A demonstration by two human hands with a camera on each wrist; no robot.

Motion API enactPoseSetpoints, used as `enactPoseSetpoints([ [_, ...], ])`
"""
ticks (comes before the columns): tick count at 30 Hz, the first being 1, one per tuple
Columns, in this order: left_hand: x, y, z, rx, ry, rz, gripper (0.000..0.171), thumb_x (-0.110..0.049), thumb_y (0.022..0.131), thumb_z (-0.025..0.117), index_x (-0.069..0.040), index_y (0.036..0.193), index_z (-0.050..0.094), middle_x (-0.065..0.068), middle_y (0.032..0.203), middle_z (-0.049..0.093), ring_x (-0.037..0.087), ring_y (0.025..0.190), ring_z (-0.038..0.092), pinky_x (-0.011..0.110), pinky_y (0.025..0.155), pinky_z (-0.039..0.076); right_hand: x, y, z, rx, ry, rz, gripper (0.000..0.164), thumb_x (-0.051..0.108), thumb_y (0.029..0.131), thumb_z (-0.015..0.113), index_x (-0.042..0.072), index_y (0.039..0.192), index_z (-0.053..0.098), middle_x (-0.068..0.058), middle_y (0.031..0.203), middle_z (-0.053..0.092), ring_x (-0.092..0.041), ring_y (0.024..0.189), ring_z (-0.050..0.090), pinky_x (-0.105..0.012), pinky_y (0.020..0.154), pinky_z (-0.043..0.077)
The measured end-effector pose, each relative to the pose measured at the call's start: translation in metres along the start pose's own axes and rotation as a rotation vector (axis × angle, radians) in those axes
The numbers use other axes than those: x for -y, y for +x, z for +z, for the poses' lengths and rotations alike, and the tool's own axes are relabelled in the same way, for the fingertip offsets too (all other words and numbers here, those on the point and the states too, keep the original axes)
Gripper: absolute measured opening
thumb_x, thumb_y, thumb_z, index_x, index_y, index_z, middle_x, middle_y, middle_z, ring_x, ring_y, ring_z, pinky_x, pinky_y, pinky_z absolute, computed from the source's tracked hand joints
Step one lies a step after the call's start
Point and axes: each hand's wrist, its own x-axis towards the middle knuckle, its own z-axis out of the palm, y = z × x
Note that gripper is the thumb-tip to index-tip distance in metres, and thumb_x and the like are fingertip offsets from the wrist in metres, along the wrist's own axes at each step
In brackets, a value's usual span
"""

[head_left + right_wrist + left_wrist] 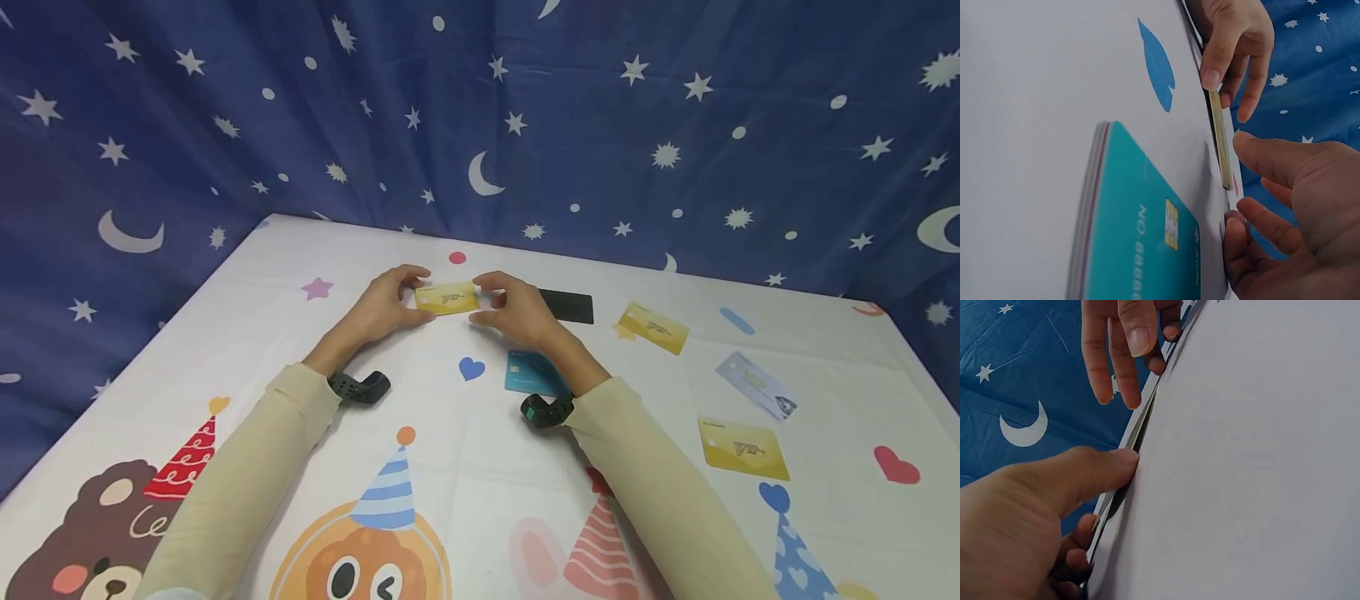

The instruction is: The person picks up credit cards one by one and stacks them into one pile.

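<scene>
A gold bank card [447,298] lies near the back of the table, between the two hands. My left hand [384,307] pinches its left end, thumb at the near edge and fingers at the far edge. In the left wrist view the left thumb [1100,467] presses against the thin card edge. My right hand [517,310] is spread at the card's right end. In the right wrist view a small gap shows between the right-hand fingers [1266,219] and the gold card [1220,140].
Below the right wrist lies a teal card [531,372], which tops a stack in the right wrist view. A black card [568,306] sits behind the right hand. Farther right are a gold card [654,327], a silver card [756,385] and another gold card [742,448]. A starry curtain [480,117] hangs behind.
</scene>
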Motion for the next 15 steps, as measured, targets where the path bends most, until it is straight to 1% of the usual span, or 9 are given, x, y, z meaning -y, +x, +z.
enactPoseSetpoints([
  [2,-0.0005,-0.0003,0.0004,0.005,0.001,-0.002,0.067,-0.015,0.077,0.080,-0.008,0.136,0.049,0.011,0.122,0.056,0.026,0.099,0.044,0.038,0.086,0.036,-0.0011,0.0002,0.0001,-0.002,0.001,0.001,0.058,0.020,0.082,0.077,0.020,0.136,0.053,-0.002,0.129,0.055,-0.020,0.102,0.052,-0.034,0.086,0.046],
  [7,-0.0007,-0.0012,0.0009,0.010,-0.041,0.012,0.064,-0.015,0.077,0.080,-0.010,0.134,0.051,0.009,0.116,0.057,0.024,0.095,0.043,0.035,0.080,0.035,-0.0032,0.0012,-0.0009,-0.015,0.003,-0.025,0.060,0.016,0.081,0.078,0.021,0.135,0.054,-0.005,0.129,0.052,-0.021,0.102,0.053,-0.034,0.086,0.047],
  [12,-0.0010,-0.0021,0.0001,0.018,-0.070,0.022,0.064,-0.015,0.077,0.081,-0.010,0.134,0.052,0.009,0.116,0.057,0.024,0.095,0.043,0.034,0.081,0.035,-0.0042,0.0007,-0.0018,-0.019,0.005,-0.035,0.058,0.015,0.081,0.078,0.022,0.134,0.055,-0.005,0.134,0.049,-0.020,0.104,0.054,-0.035,0.089,0.047],
  [15,-0.0008,-0.0025,0.0001,0.027,-0.095,0.028,0.064,-0.015,0.076,0.081,-0.010,0.134,0.053,0.010,0.117,0.057,0.025,0.096,0.043,0.035,0.081,0.035,-0.0040,0.0000,-0.0023,-0.017,-0.001,-0.033,0.057,0.015,0.081,0.078,0.021,0.134,0.055,-0.005,0.133,0.050,-0.020,0.104,0.054,-0.035,0.090,0.046],
])
